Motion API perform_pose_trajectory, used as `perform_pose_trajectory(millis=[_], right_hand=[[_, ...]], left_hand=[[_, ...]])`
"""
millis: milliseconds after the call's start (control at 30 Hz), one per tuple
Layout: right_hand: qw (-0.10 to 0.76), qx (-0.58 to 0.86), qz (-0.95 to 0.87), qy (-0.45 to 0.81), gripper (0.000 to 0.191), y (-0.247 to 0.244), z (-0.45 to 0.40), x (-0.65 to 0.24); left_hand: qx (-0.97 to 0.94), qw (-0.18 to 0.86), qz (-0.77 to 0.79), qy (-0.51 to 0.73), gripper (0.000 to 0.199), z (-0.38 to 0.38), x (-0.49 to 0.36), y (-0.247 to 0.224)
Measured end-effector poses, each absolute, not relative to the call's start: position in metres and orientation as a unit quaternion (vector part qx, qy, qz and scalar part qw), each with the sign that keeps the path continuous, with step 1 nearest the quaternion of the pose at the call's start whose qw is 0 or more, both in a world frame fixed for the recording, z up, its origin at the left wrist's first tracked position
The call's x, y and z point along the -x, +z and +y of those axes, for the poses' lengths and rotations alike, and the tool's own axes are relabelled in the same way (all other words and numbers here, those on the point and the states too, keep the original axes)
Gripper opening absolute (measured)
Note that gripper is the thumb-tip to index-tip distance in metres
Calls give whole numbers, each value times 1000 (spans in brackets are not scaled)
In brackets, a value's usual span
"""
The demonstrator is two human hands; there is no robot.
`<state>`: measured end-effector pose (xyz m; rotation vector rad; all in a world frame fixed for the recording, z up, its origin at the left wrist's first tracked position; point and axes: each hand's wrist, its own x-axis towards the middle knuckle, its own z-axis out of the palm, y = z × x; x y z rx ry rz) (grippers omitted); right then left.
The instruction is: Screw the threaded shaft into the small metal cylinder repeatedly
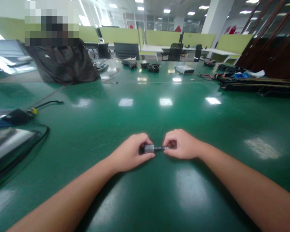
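Observation:
Just above the green tabletop [145, 119], both hands meet at a small tool-like piece: a short silver-grey cylinder [149, 148] with a thin dark metal shaft [159, 148] coming out of its right side. My left hand [132, 152] grips the cylinder between thumb and fingers. The thumb and fingertips of my right hand [182, 144] pinch the shaft's far end. The piece lies level, pointing from left to right. Its exact kind is too small to make out, and my fingers cover both ends.
At left lie a laptop-like slab [12, 145] with a black cable [47, 130] and a black-and-yellow item [21, 115]. A person in dark clothing [62, 64] is at the far left. A white box [185, 69], black parts [154, 67] and dark long strips [256, 85] sit toward the back.

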<state>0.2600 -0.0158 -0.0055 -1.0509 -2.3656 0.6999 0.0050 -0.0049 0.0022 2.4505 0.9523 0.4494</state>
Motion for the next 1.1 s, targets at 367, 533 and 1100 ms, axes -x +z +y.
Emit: perform_pose_trajectory(millis=[367, 533, 1100], right_hand=[[263, 365, -860, 239, 16, -11, -22, -244], [266, 363, -862, 232, 13, -12, -24, -245], [275, 347, -870, 219, 11, -12, -25, -245]], left_hand=[[-891, 242, 347, 167, 29, -3, -6, 1], [-888, 254, 343, 172, 22, -5, -8, 3], [-897, 236, 336, 165, 21, -4, -8, 3]])
